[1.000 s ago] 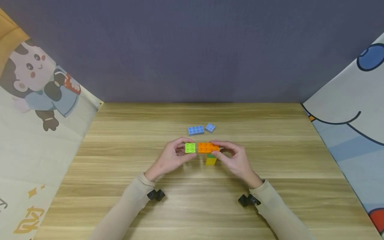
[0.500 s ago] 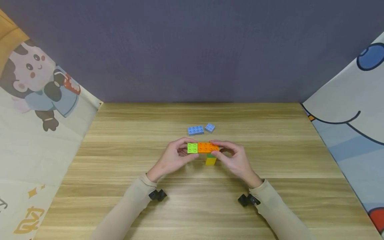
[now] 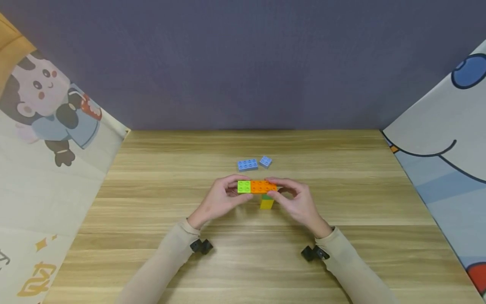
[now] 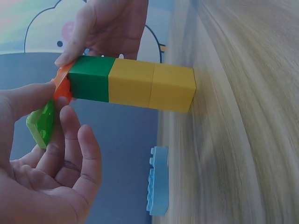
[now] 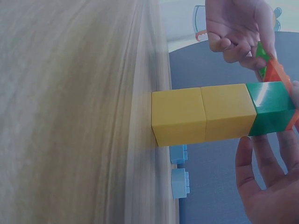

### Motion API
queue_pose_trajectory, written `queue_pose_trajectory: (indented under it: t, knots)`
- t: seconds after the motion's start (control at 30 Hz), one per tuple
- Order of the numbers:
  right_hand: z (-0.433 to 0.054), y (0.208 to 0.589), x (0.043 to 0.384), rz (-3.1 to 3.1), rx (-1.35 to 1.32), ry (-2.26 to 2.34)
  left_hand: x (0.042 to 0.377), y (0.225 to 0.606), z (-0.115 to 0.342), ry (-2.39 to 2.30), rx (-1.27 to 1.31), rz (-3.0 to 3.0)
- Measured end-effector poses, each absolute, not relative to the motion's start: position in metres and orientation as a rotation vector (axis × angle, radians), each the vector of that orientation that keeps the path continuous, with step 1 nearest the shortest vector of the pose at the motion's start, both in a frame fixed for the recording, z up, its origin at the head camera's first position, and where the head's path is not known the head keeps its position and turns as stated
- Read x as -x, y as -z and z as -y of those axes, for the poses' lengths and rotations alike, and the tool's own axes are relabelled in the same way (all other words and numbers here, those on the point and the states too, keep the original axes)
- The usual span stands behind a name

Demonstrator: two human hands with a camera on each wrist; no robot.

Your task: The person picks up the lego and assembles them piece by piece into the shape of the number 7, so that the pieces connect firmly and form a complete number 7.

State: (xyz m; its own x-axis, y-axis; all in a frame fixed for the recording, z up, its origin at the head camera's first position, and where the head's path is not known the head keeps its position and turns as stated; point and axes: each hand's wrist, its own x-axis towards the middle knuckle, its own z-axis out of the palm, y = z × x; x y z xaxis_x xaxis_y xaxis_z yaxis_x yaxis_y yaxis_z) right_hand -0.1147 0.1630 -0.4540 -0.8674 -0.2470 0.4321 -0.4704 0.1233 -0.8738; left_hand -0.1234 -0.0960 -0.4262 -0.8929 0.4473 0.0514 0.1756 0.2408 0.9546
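- The lime block (image 3: 244, 186) is sitting end to end with the orange block (image 3: 259, 186), appearing to touch its left end; the orange's long axis is running left to right.
- The left hand (image 3: 220, 197) is pinching the lime between thumb and fingers; the right hand (image 3: 300, 202), nearer the orange, is gripping its right end.
- Beneath the orange, a green block (image 4: 92, 78) and two yellow blocks (image 4: 131, 81) are standing stacked on the bench (image 3: 152, 202).
- Beyond, two blue blocks (image 3: 247, 166) are lying near each other.
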Motion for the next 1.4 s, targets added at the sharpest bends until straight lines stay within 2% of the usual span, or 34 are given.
queue_pose_trajectory:
  t: [1.4]
  knots:
    - [-0.17, 0.453, 0.115, 2.313, -0.698, -1.9, 0.125, 0.426, 0.09, -1.726, -0.591, -2.295]
